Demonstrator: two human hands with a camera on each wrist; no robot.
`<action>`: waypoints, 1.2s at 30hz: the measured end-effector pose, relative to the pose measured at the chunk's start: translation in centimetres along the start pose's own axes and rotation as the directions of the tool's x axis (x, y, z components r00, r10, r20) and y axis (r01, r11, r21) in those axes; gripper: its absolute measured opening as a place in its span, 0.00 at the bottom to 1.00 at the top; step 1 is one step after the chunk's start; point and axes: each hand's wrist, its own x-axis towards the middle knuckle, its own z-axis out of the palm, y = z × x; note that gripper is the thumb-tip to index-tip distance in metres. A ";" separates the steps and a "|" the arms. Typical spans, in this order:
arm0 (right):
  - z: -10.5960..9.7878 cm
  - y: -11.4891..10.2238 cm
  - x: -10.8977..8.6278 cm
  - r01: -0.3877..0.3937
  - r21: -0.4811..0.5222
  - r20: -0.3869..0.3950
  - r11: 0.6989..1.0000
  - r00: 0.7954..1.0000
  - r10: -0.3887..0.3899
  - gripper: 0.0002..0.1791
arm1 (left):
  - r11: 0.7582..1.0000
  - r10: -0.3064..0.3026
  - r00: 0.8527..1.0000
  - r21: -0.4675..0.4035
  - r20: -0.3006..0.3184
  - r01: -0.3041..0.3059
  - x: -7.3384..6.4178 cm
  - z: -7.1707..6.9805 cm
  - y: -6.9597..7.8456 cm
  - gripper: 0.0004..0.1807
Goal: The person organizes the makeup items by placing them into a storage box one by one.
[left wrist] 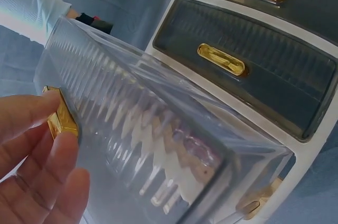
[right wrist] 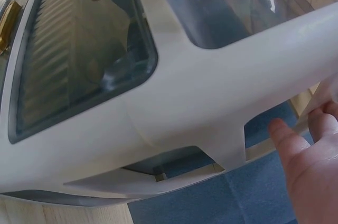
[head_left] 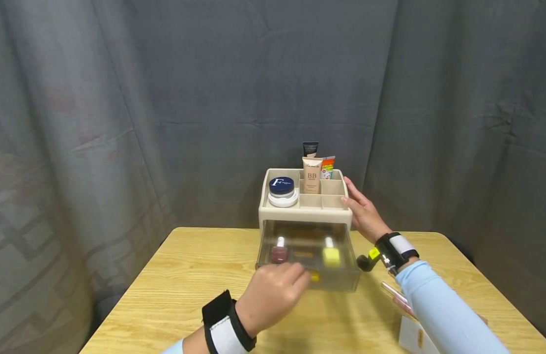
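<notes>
Drawer (head_left: 334, 281) around two bottles (head_left: 279, 254), handle (left wrist: 63, 114) in pinching grip of left hand (head_left: 274, 292), right hand (head_left: 365, 216) straight-fingered against organizer (head_left: 305, 215)

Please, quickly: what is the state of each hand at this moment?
Left hand: closed, pinching the gold handle of the clear drawer.
Right hand: closed, holding the organizer by its side edge.

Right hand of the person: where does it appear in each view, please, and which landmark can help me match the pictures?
Head: right of centre; the right hand touches the right side of the pale organizer.
Left wrist: the hand itself is not visible; only its sleeve shows, at upper left.
Right wrist: at the lower right edge.
Shared landmark: the organizer, visible in all three views.
</notes>
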 end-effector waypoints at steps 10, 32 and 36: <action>-0.1 -0.1 -0.1 -0.001 -0.004 -0.004 1.000 1.000 0.001 0.39 | 1.000 0.009 1.000 0.003 -0.015 -0.009 0.5 0.5 -0.6 0.14; 0.1 0.0 -0.2 -0.006 0.027 0.011 1.000 1.000 0.006 0.38 | 0.992 -0.117 0.992 -0.041 0.056 0.119 1.0 4.1 -3.4 0.07; 0.1 0.0 -0.2 -0.005 0.019 0.007 1.000 1.000 0.005 0.38 | 0.990 -0.137 0.987 -0.032 0.080 0.140 1.0 4.9 -4.0 0.05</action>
